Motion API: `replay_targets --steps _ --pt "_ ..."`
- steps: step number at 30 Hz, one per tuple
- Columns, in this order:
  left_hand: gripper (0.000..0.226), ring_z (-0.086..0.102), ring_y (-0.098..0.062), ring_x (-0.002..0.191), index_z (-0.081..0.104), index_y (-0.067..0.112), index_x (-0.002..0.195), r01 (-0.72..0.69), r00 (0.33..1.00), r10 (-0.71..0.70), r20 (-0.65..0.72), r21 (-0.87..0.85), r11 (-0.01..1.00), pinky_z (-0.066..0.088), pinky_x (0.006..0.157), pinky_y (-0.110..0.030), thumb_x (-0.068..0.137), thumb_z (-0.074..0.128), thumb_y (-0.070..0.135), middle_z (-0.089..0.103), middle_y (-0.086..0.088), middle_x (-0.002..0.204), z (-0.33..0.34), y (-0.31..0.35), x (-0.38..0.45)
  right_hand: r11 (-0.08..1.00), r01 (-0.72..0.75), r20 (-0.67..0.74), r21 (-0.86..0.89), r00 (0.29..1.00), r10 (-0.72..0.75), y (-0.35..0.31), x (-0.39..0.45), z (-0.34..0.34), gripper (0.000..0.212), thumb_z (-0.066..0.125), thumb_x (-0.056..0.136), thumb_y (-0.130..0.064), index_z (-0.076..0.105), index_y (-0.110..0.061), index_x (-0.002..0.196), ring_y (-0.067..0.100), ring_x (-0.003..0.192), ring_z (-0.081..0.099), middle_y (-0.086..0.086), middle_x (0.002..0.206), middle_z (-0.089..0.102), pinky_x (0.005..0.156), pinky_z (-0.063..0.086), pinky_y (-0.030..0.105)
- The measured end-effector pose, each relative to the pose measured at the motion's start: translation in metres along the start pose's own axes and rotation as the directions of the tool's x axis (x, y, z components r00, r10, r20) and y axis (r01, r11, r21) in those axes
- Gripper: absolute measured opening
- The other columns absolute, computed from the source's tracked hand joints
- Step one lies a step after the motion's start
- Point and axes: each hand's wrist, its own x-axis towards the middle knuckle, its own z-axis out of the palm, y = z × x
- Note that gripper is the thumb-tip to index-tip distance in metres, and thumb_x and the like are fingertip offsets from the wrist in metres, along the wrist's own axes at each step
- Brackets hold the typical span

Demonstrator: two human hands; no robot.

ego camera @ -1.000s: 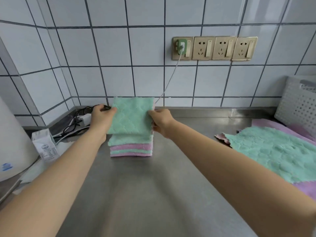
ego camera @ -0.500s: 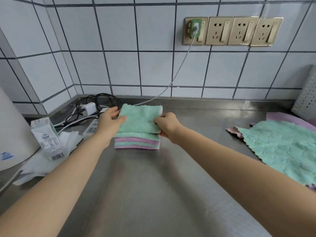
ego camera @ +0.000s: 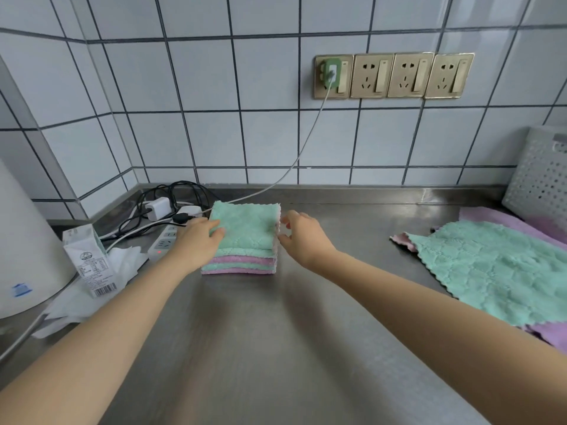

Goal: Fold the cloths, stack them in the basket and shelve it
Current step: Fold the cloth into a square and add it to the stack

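1. Head view: on the steel surface [ego camera: 276, 348], a power strip [ego camera: 164, 240], tangled cables [ego camera: 171, 194] and a small carton [ego camera: 89, 259] sit left of the folded cloth stack [ego camera: 242, 240]; unfolded green cloth [ego camera: 497, 271] lies right, beside the white basket [ego camera: 543, 182].
2. Left hand [ego camera: 196, 243] rests on the stack's left edge, fingers [ego camera: 214, 233] loosely extended.
3. Right hand [ego camera: 303, 237] is just beside the stack's right edge, fingers apart, holding nothing.
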Motion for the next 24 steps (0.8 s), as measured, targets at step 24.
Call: replay_targets --steps 24 --pt "0.042 0.035 -0.018 0.131 0.054 0.016 0.13 -0.582 0.677 0.651 0.342 -0.292 0.759 0.027 0.109 -0.025 0.087 0.056 0.017 0.053 -0.005 0.129 0.148 0.287 -0.122 0.856 -0.158 -0.084 -0.493 0.987 0.134 0.187 -0.224 -0.146 0.028 0.058 0.09 -0.04 0.064 -0.015 0.101 0.021 0.103 0.056 -0.001 0.104 0.059 0.073 0.047 0.031"
